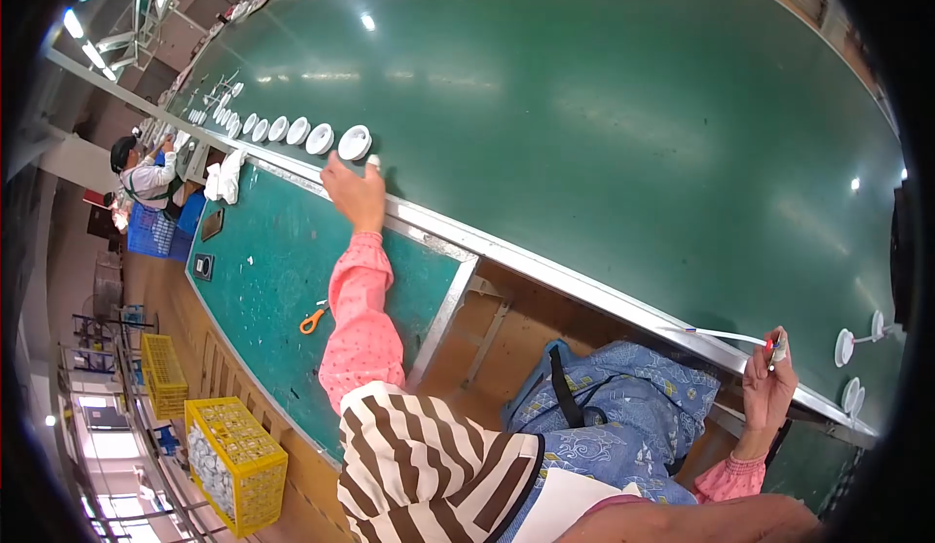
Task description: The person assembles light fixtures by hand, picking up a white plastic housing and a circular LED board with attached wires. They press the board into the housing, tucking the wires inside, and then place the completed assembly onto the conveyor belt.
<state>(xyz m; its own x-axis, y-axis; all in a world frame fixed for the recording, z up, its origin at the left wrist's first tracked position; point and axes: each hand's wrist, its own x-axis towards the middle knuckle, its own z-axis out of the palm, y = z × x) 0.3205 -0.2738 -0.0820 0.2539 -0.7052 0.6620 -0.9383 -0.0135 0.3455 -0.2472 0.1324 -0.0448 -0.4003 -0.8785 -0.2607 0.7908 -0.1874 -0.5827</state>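
Observation:
My left hand (356, 192) reaches to the near edge of the green belt (584, 134), its fingers apart beside a white round cup-shaped part (355, 143). A row of similar white parts (319, 138) runs off to the left along the belt. At the right, my right hand (769, 387) is closed on a thin white tool (726, 335) with a red and black part near the fingers. Past that hand, more white round parts (843, 347) lie on the belt.
Orange-handled scissors (312, 322), a phone (212, 224), a small dark box (204, 266) and white cloth (230, 175) are on the green side table (273, 251). A co-worker (151, 178) sits at far left. Yellow crates (258, 485) stand on the floor.

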